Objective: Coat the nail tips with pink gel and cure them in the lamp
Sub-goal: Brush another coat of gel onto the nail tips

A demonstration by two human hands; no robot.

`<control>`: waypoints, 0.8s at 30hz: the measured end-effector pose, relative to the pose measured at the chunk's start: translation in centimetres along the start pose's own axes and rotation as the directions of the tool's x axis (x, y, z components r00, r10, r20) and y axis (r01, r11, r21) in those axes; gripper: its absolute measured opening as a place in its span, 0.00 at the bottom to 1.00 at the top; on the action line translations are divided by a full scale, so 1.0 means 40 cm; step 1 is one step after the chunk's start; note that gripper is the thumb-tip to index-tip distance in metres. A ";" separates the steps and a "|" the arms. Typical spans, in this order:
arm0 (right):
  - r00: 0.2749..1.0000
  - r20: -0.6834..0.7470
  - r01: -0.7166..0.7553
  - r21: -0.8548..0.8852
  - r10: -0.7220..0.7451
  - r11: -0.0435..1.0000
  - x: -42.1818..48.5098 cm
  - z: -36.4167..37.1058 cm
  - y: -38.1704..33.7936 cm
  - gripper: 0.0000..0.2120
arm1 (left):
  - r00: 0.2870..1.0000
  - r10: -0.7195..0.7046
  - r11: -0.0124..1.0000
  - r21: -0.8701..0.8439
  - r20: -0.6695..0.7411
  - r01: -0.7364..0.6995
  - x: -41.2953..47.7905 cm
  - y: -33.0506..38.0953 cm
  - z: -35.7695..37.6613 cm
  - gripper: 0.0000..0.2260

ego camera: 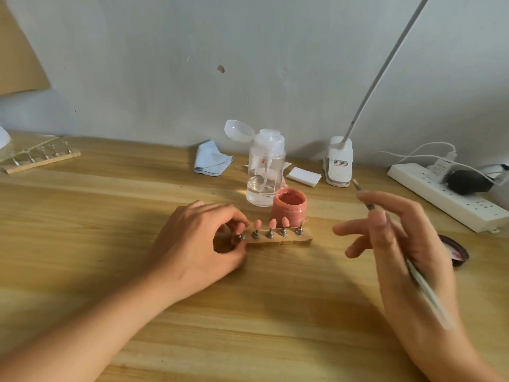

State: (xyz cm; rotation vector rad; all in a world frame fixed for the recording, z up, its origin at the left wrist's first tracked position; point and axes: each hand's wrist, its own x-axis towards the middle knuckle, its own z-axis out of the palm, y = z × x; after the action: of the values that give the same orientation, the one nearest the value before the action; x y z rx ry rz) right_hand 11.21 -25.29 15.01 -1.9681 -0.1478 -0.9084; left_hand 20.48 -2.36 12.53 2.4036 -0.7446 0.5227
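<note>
While the left hand [198, 238] pinches the wooden five-stand strip [289, 241] and the right hand [399, 244] grips a white brush [424, 288], one open round jar [296, 208] holds pink gel behind four pink nail tips [272, 224]

The table [82, 230] is being occupied by a nail-tip stand [300, 239], gel jar [289, 208] and pump bottle [265, 172], with a power strip [454, 201] along its right edge

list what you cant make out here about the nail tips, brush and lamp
All in the head view:
Leftmost nail tip: partly covered by fingers of the left hand, which pinch the holder.
Rightmost nail tip: too small, merges with the pink gel jar behind; coating unclear.
Brush in the right hand: bristles blurred.
White object: cut off by the left edge; maybe the lamp.
</note>
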 end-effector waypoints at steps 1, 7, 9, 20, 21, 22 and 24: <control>0.999 0.038 0.038 -0.074 -0.035 0.997 0.008 -0.005 0.001 0.07 | 1.000 0.007 1.000 0.004 -0.001 -0.007 0.000 0.001 -0.003 0.08; 0.957 0.287 0.163 -0.385 -0.050 0.908 0.041 0.021 0.023 0.11 | 0.998 0.055 0.998 0.039 -0.006 -0.055 0.001 0.009 -0.005 0.07; 0.951 0.299 0.202 -0.411 -0.078 0.889 0.042 0.029 0.031 0.10 | 0.998 0.059 0.997 0.040 -0.003 -0.059 0.001 0.009 -0.005 0.07; 0.948 0.296 0.244 -0.428 -0.119 0.870 0.040 0.040 0.064 0.03 | 0.998 0.051 0.995 0.079 0.027 -0.053 0.001 0.015 -0.010 0.05; 0.951 0.290 0.230 -0.418 -0.111 0.879 0.040 0.040 0.064 0.03 | 0.999 0.046 0.995 0.085 0.030 -0.048 0.001 0.016 -0.010 0.06; 0.955 0.280 0.211 -0.395 -0.102 0.894 0.042 0.039 0.063 0.03 | 0.999 0.039 0.995 0.093 0.032 -0.042 0.001 0.017 -0.011 0.06; 0.963 0.258 0.162 -0.325 -0.078 0.932 0.045 0.034 0.058 0.04 | 0.999 0.015 0.995 0.099 0.031 -0.019 0.001 0.018 -0.012 0.06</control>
State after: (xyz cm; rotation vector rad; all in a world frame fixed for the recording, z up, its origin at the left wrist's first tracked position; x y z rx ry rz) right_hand 14.26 -25.95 14.13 -2.4189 -0.2671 -0.8104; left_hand 19.99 -2.58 13.21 2.5046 -0.7695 0.5428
